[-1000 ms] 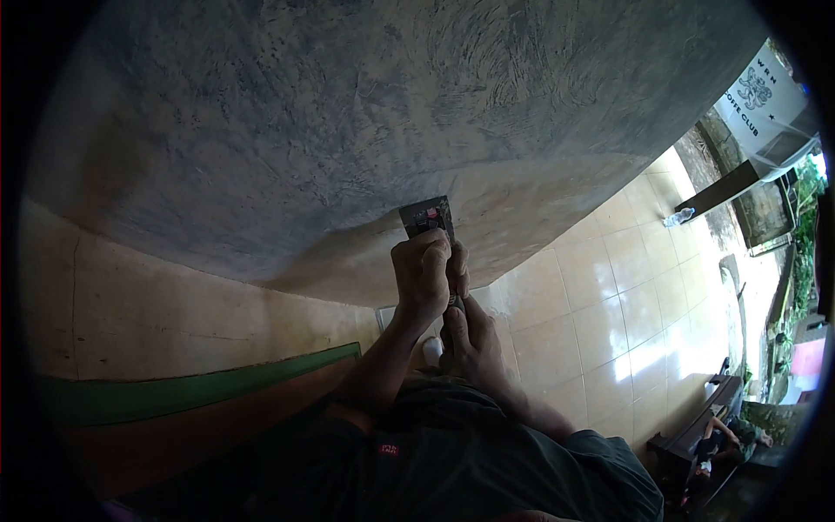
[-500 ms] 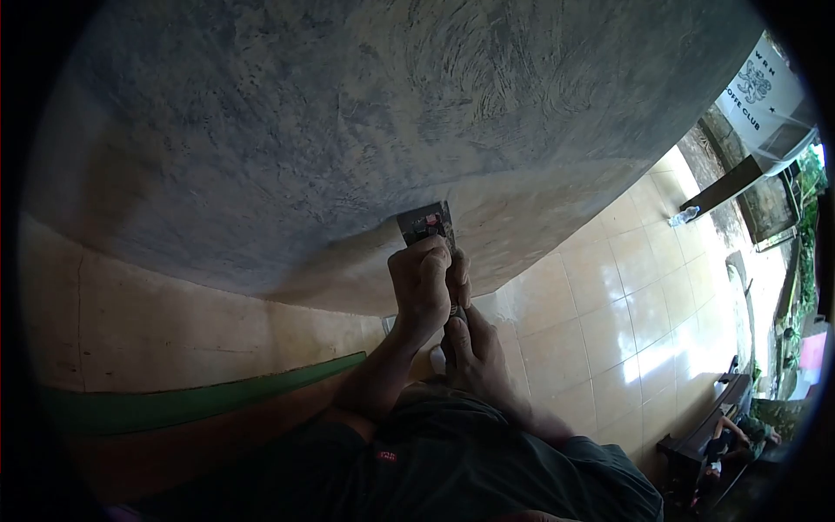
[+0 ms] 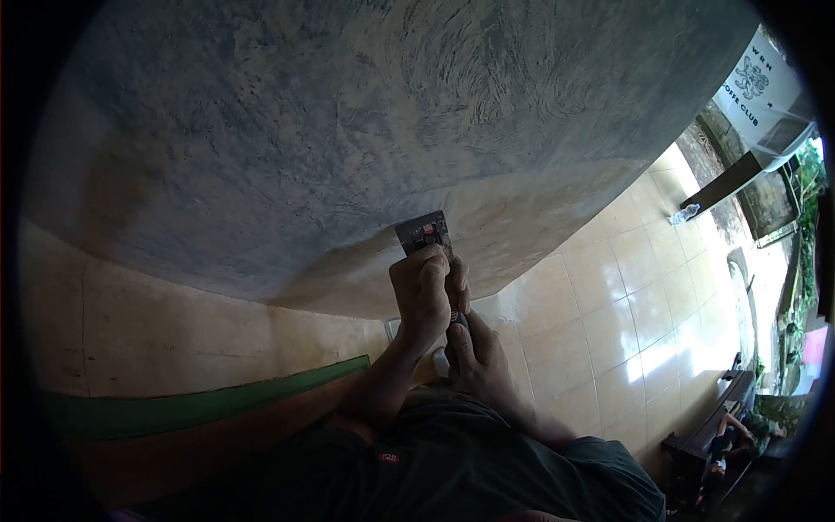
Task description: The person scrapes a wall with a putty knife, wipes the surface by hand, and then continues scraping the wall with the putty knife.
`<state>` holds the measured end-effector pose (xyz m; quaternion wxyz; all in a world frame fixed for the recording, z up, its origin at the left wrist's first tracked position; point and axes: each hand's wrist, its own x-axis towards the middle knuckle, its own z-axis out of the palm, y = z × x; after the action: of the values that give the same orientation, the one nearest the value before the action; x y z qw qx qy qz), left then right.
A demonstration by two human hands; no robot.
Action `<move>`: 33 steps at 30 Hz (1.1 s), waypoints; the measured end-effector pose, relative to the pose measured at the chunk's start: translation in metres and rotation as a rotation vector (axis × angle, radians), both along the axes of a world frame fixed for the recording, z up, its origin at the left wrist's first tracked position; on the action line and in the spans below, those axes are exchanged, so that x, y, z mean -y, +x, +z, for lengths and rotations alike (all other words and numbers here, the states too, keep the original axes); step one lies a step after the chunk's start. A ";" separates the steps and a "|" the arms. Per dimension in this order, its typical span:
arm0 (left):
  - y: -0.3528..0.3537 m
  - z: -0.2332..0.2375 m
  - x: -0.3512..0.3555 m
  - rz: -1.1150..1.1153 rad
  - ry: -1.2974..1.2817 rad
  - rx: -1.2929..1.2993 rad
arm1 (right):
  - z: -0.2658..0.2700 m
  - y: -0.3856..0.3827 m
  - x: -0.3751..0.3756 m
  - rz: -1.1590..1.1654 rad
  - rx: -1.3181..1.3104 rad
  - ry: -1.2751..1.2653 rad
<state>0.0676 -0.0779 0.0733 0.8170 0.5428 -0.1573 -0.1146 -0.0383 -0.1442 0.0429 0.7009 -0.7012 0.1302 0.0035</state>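
Note:
A putty knife (image 3: pixel 424 231) with a dark, flat blade lies against the lower part of the grey, swirl-textured wall (image 3: pixel 365 130). My left hand (image 3: pixel 423 291) is closed round it just below the blade. Lower on the handle, my right hand (image 3: pixel 478 350) grips it with the thumb laid along it. Both hands hide most of the handle. The blade sits near where the grey coat gives way to a paler beige band of wall.
Glossy tiles (image 3: pixel 557 300) cover the floor at right, with a plastic bottle (image 3: pixel 684 214) by a post. A green-edged ledge (image 3: pixel 217 403) runs at lower left. A printed banner (image 3: pixel 755 83) hangs upper right. A person (image 3: pixel 735 435) is at a dark bench (image 3: pixel 696 439).
The putty knife and both hands have shifted slightly down the wall toward my body. Both grips look the same.

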 end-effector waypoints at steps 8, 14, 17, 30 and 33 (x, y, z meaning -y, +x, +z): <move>0.000 0.006 0.002 -0.015 -0.030 -0.018 | 0.008 -0.002 0.002 -0.006 -0.015 -0.008; -0.002 0.012 0.000 -0.024 -0.025 -0.009 | 0.015 -0.004 -0.002 -0.037 -0.007 0.056; 0.001 0.010 0.000 -0.007 -0.048 -0.022 | 0.019 -0.001 -0.001 -0.015 -0.024 0.040; -0.001 0.011 -0.001 -0.033 -0.048 -0.022 | 0.016 -0.001 -0.005 -0.040 -0.018 0.039; 0.004 0.011 0.000 -0.022 -0.051 0.000 | 0.022 0.003 -0.003 -0.039 0.004 0.018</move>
<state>0.0714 -0.0783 0.0843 0.8292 0.5200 -0.1664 -0.1195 -0.0350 -0.1416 0.0653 0.7075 -0.6921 0.1426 -0.0106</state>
